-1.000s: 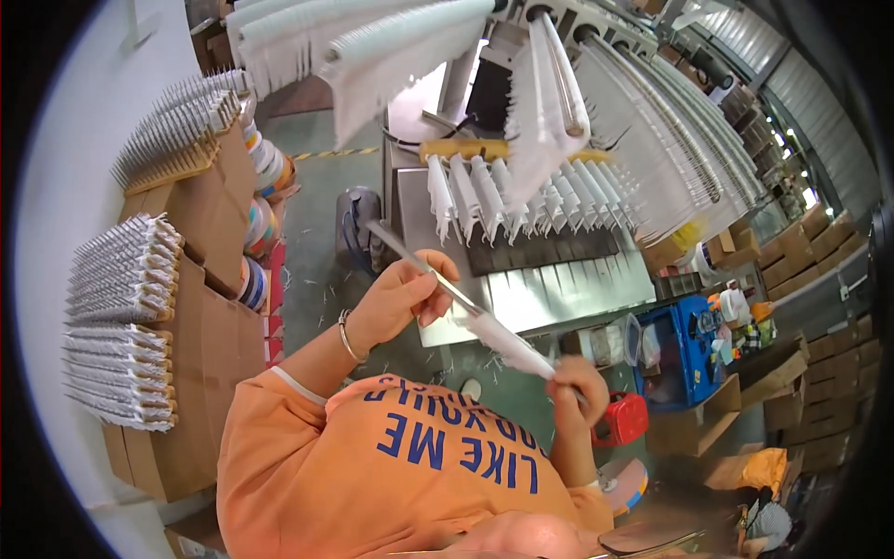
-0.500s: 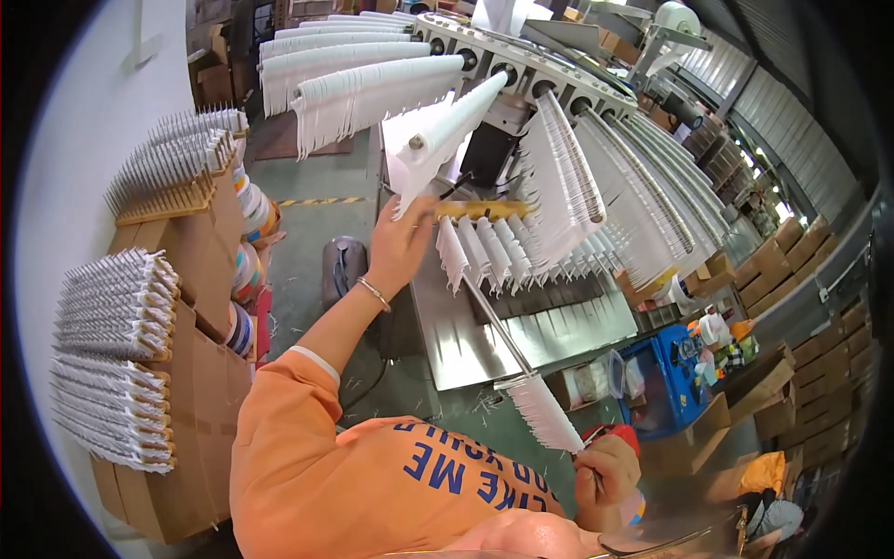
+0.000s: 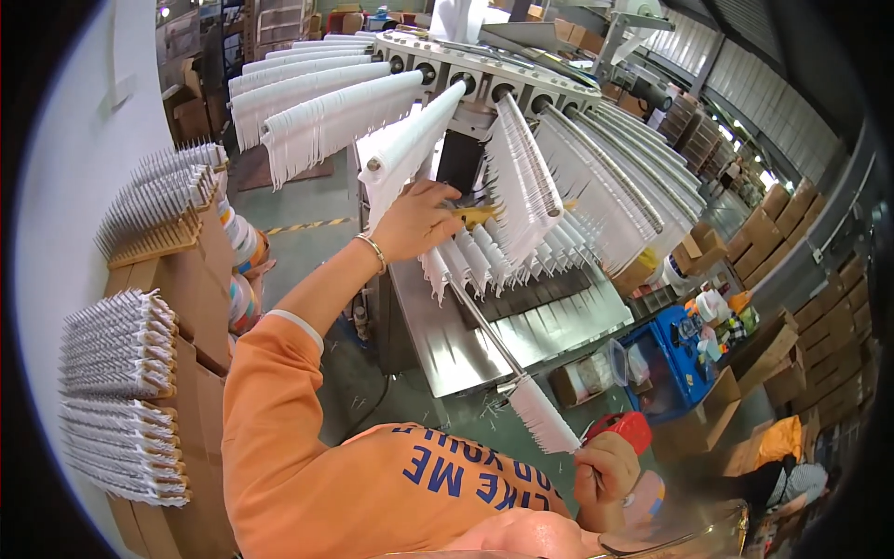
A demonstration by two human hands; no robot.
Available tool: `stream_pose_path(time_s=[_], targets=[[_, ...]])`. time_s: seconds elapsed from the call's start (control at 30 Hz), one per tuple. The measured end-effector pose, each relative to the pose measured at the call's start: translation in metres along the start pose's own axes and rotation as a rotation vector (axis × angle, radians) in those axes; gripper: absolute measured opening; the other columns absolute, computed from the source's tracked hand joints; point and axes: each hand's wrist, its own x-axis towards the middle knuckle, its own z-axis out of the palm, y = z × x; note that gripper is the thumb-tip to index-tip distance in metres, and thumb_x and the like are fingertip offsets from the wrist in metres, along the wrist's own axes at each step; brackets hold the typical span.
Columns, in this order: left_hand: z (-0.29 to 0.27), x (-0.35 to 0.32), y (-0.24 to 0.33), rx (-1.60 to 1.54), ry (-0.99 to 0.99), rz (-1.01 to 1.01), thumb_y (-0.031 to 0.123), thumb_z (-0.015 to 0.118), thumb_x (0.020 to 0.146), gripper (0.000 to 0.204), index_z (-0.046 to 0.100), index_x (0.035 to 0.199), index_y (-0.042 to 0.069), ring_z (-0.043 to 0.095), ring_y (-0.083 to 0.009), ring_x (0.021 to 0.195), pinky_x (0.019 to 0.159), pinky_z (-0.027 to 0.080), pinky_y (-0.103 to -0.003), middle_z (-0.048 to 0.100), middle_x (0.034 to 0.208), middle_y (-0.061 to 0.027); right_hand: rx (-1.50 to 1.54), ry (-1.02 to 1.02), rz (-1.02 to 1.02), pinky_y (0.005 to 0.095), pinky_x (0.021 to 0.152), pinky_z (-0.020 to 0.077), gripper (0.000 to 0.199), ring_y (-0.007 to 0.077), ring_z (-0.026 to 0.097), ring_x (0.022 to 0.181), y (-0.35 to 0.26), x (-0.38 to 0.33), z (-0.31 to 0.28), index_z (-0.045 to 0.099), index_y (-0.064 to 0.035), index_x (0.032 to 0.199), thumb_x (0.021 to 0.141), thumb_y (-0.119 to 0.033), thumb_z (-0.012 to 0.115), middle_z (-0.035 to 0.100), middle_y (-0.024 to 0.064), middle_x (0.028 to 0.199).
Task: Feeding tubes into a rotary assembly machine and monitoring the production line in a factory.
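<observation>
My left hand [image 3: 421, 224] reaches over the metal worktable [image 3: 436, 347], its fingers closed round the near end of a yellow bar [image 3: 477, 215]. White fringed strips [image 3: 472, 258] hang in a row just below that bar. A white fringed sheet on a rod [image 3: 410, 149] hangs beside the hand; another fringed sheet [image 3: 520, 182] hides part of the bar. Low on the right, my right hand [image 3: 607, 472] is closed at the end of a slanting metal rod [image 3: 486, 328]. A white fringed piece [image 3: 542, 416] is on the rod near that hand. A red rounded object [image 3: 626, 429] shows behind it.
The large machine [image 3: 484, 79] carries several radiating rods with white fringed sheets. Racks of upright pins [image 3: 116, 345] stand on cardboard boxes [image 3: 200, 401] at left. At right are a blue crate [image 3: 680, 359] and more boxes [image 3: 787, 242]. A person [image 3: 729, 175] stands far back.
My left hand and the yellow bar have moved right relative to the machine, with the bar passing behind the hanging sheet. The whole view has shifted slightly. My right hand stays on the rod.
</observation>
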Motion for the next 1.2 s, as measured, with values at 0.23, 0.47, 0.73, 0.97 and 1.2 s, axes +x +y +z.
stream_pose_path(time_s=[0.23, 0.47, 0.73, 0.97, 1.2], targets=[[0.005, 0.001, -0.002, -0.030, -0.075, -0.043, 0.022, 0.047, 0.083, 0.025, 0.060, 0.088, 0.002, 0.046, -0.0290, 0.103, 0.091, 0.035, -0.037, 0.052, 0.112, -0.0086, 0.005, 0.036, 0.003, 0.0265, 0.043, 0.0385, 0.005, 0.0186, 0.048, 0.044, -0.003, -0.004, 0.000, 0.056, -0.0002, 0.073, 0.071, -0.004, 0.053, 0.050, 0.0052, 0.053], [0.012, -0.013, -0.013, -0.455, 0.207, -0.384, 0.033, 0.040, 0.089, 0.034, 0.055, 0.096, 0.003, 0.053, -0.0240, 0.094, 0.086, 0.040, -0.033, 0.055, 0.103, -0.0097, -0.004, 0.041, 0.010, 0.0264, 0.043, 0.0385, 0.005, 0.0183, 0.048, 0.044, -0.004, -0.007, -0.002, 0.056, -0.0006, 0.072, 0.070, -0.003, 0.052, 0.051, 0.0047, 0.053], [0.036, -0.051, -0.004, -1.248, 0.353, -0.933, 0.038, 0.038, 0.092, 0.038, 0.052, 0.109, 0.008, 0.053, -0.0091, 0.082, 0.075, 0.041, -0.023, 0.058, 0.093, -0.0003, -0.058, -0.025, 0.020, 0.0268, 0.044, 0.0388, 0.008, 0.0194, 0.049, 0.045, -0.010, 0.008, -0.001, 0.056, -0.0007, 0.072, 0.065, 0.000, 0.055, 0.051, 0.0059, 0.055], [0.050, -0.068, 0.006, -1.302, 0.444, -0.933, 0.032, 0.043, 0.091, 0.030, 0.054, 0.107, 0.010, 0.052, -0.0071, 0.079, 0.071, 0.042, -0.023, 0.057, 0.092, 0.0019, -0.057, -0.129, 0.061, 0.0291, 0.046, 0.0394, 0.016, 0.0229, 0.052, 0.051, -0.015, 0.040, 0.029, 0.055, 0.0010, 0.080, 0.068, 0.010, 0.057, 0.053, 0.0103, 0.061], [0.050, -0.072, 0.020, -1.238, 0.427, -1.027, 0.025, 0.044, 0.091, 0.025, 0.056, 0.105, 0.008, 0.049, -0.0046, 0.074, 0.066, 0.039, -0.019, 0.056, 0.085, 0.0042, 0.067, -0.031, 0.131, 0.0273, 0.049, 0.0415, 0.014, 0.0213, 0.054, 0.054, 0.012, 0.041, 0.089, 0.056, 0.0011, 0.085, 0.072, 0.005, 0.058, 0.056, 0.0110, 0.067]])
